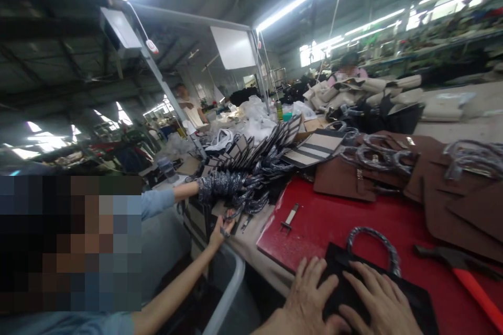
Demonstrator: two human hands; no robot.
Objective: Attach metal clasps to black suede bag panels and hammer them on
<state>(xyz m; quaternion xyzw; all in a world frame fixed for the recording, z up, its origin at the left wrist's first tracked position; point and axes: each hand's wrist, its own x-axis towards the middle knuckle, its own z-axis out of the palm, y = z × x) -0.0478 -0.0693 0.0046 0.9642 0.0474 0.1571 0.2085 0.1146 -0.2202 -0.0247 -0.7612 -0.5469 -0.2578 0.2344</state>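
Left hand (pixel 310 293) and right hand (pixel 379 298) touching a black bag (pixel 341 293), fingers spread open, plastic-wrapped handle (pixel 386 245) beyond, red table (pixel 306 230) beneath, hammer (pixel 467 275) to the right

Black panel (pixel 337 297) with looped handle (pixel 369 231), apparently flat

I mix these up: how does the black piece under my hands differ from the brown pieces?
The black piece lies under the left hand and right hand; the brown pieces overlap in a heap, untouched. The black piece shows one dark handle; the brown pieces carry several paler handles. Both kinds have looped, shiny-wrapped handles.
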